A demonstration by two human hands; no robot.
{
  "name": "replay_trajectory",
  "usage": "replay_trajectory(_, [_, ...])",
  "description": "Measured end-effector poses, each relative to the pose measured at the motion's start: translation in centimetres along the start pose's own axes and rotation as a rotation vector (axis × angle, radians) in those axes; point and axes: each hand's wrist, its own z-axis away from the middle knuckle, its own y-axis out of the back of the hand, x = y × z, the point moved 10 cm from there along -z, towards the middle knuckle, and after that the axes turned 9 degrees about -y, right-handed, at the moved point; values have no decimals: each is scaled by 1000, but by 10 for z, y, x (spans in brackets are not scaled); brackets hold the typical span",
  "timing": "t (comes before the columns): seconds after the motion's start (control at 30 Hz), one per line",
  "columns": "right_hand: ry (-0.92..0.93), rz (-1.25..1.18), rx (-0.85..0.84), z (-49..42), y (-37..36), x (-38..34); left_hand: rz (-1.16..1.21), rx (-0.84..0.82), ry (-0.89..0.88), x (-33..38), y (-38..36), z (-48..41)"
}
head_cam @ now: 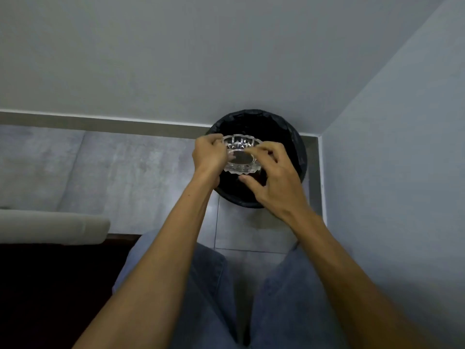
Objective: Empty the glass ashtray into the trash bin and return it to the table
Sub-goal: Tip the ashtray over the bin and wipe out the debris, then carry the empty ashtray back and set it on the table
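Note:
A clear cut-glass ashtray [241, 155] hangs above the open mouth of a round black trash bin [299, 149] lined with a black bag. My left hand [210, 153] grips the ashtray's left rim. My right hand [275, 177] holds its right side, fingers over the top edge and thumb under the near edge. The ashtray is tipped so that its base faces me. Inside, the bin is too dark to make out its contents.
The bin stands on grey floor tiles in a corner, with a grey wall behind [226, 59] and another to the right [402, 147]. At the left sits a pale cushioned seat edge [52, 226] over a dark surface [50, 285]. My legs in blue jeans [208, 285] fill the foreground.

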Motion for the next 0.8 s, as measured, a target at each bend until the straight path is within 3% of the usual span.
replay_trajectory(0.17, [-587,-233,-179,4,88,-18,42,93,20,88,36,75])
replay_trajectory(0.23, [-677,-304,-288,9,114,-46,114,119,45,131,50,111])
replay_trajectory(0.33, [-646,-375,-398,6,163,-117,191,177,47,207,80,166])
replay_trajectory(0.53, [-528,-377,-342,-17,262,-248,109,294,-80,329,163,244])
replay_trajectory(0.8, [-260,-384,-459,-24,290,-395,77,460,-172,405,279,312])
